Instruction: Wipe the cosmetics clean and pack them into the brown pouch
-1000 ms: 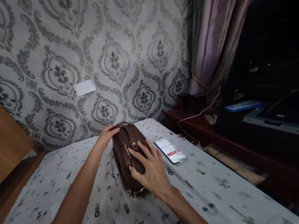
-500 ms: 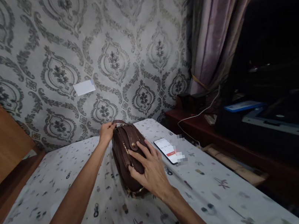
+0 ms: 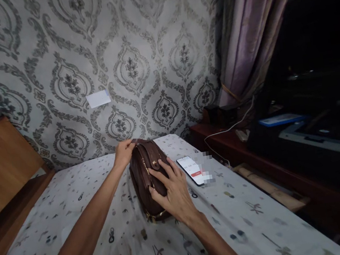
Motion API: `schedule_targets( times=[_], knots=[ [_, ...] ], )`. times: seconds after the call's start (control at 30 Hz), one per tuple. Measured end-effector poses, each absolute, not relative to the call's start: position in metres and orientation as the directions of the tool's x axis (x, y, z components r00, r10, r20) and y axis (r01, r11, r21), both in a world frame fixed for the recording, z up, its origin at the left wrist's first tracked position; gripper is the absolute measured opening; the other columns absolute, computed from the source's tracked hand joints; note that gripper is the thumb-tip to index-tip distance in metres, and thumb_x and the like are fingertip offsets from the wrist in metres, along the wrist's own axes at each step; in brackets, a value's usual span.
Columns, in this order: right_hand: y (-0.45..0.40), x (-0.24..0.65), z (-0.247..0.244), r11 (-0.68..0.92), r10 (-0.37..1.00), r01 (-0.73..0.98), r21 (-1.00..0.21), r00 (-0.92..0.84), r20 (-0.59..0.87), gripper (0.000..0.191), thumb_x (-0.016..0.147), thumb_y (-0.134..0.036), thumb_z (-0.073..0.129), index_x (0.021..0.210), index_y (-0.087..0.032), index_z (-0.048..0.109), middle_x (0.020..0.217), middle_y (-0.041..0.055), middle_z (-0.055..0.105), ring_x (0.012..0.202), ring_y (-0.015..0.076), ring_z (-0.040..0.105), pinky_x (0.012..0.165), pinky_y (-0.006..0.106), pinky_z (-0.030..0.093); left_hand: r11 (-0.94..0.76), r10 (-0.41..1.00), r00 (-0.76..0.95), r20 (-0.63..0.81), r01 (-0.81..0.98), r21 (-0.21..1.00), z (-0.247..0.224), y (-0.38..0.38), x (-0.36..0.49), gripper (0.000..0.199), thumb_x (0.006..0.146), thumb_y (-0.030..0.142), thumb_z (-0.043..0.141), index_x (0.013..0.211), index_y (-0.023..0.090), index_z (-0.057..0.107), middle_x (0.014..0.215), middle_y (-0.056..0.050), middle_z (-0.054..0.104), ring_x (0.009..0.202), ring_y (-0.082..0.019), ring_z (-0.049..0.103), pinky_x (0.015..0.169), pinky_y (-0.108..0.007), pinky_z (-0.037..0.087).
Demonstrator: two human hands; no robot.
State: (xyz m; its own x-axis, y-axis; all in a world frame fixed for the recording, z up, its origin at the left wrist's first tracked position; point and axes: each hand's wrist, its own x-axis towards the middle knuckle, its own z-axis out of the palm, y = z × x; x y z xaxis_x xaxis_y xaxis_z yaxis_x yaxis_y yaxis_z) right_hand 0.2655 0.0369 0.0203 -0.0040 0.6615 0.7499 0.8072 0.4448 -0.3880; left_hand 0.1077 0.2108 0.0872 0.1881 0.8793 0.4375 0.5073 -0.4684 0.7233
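Note:
A dark brown bag (image 3: 140,183) with gold zips and a round stud on its flap lies on the patterned bedsheet. At its far end my left hand (image 3: 124,153) is closed on the top edge by the handle; the fingertips are partly hidden there. My right hand (image 3: 173,189) rests on the bag's right side with its fingers spread, the thumb touching the zip line. Just right of the bag, a phone (image 3: 191,170) lies screen up, part of it blurred out.
A wooden cabinet (image 3: 2,157) stands at the left. Behind the bed, a white card (image 3: 98,99) shows against the wallpaper. To the right are a dark red ledge (image 3: 198,134) with a white cable (image 3: 221,131), a blue flat object (image 3: 282,119) and a purple curtain (image 3: 245,35).
The bag's handle, raised in an arch before, now sits lower against the top. My left hand has shifted slightly there. My right hand keeps its place on the bag; the view has moved a little.

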Motion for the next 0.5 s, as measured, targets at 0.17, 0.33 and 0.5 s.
schedule_targets(
  times=[0.17, 0.33, 0.5],
  knots=[
    [0.038, 0.265, 0.019, 0.438, 0.660, 0.813, -0.384, -0.001, 0.751, 0.043, 0.082, -0.029, 0.064, 0.125, -0.030, 0.066, 0.143, 0.0098, 0.053, 0.142, 0.0371, 0.036, 0.107, 0.061, 0.038, -0.508, 0.856, 0.219, 0.468, 0.524, 0.684, 0.090, 0.195, 0.108, 0.028, 0.092, 0.042, 0.062, 0.092, 0.014, 0.066, 0.093, -0.002, 0.067, 0.090, -0.020, 0.064, 0.084, -0.039, 0.052],
    [0.037, 0.266, 0.018, 0.439, 0.663, 0.812, -0.384, -0.004, 0.749, 0.044, 0.081, -0.029, 0.065, 0.125, -0.030, 0.066, 0.144, 0.0095, 0.053, 0.142, 0.0370, 0.036, 0.108, 0.061, 0.038, -0.526, 0.846, 0.241, 0.476, 0.532, 0.664, 0.092, 0.190, 0.105, 0.028, 0.086, 0.037, 0.061, 0.065, 0.018, 0.061, 0.062, 0.003, 0.055, 0.075, -0.018, 0.057, 0.073, -0.031, 0.044],
    [0.036, 0.267, 0.017, 0.461, 0.648, 0.802, -0.379, -0.012, 0.762, 0.042, 0.084, -0.030, 0.061, 0.125, -0.029, 0.066, 0.143, 0.0102, 0.055, 0.142, 0.0330, 0.039, 0.109, 0.057, 0.038, -0.516, 0.855, 0.272, 0.441, 0.535, 0.670, 0.100, 0.206, 0.109, 0.022, 0.084, 0.036, 0.061, 0.074, 0.017, 0.066, 0.063, 0.003, 0.058, 0.073, -0.019, 0.058, 0.067, -0.029, 0.042]
  ],
)
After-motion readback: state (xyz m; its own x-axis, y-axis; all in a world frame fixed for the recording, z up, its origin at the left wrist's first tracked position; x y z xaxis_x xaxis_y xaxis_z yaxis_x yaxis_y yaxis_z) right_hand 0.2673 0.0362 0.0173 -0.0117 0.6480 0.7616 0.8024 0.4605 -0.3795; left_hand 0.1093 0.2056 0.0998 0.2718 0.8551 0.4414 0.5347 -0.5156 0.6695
